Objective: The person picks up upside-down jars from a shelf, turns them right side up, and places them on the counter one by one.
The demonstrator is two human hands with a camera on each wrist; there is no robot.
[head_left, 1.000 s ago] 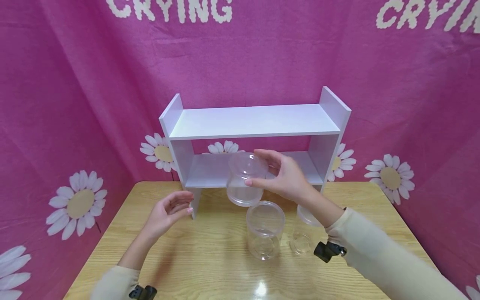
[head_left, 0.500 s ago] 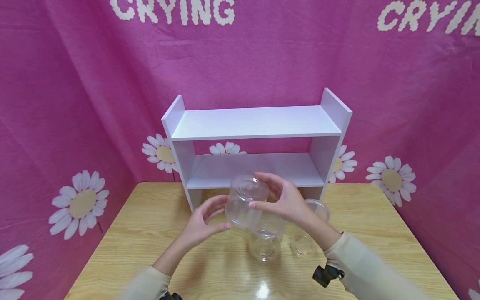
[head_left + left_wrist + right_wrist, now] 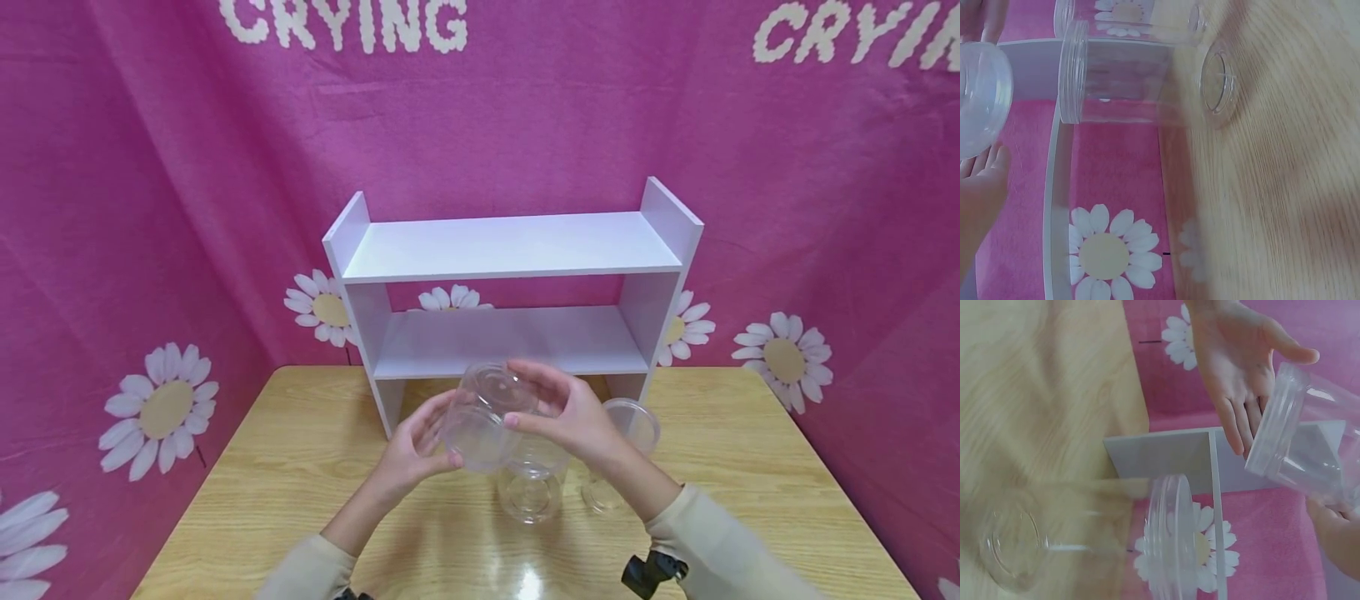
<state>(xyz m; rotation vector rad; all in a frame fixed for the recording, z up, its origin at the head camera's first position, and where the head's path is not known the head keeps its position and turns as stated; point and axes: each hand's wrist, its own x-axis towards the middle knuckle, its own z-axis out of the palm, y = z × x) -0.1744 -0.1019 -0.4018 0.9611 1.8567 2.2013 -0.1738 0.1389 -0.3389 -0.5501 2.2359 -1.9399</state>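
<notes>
A clear plastic jar (image 3: 483,417) with a ridged clear lid (image 3: 1277,419) is held tilted above the table, its lid end pointing down and left in the head view. My right hand (image 3: 566,412) grips its base end between thumb and fingers. Beside the lid is my left hand (image 3: 416,442), palm towards it, fingers nearly straight and thumb spread, fingertips right at the rim. A second clear jar (image 3: 531,492) stands upright on the table just beneath, partly hidden by the held one. A third jar (image 3: 636,425) stands to its right, partly behind my right wrist.
A white two-tier shelf (image 3: 517,243) stands at the back of the wooden table (image 3: 300,492), close behind the jars. Behind it hangs a pink cloth (image 3: 495,125) with daisies and white letters.
My right hand has lowered the jar from in front of the lower shelf and tilted it. My left hand has moved right, up to the lid end.
</notes>
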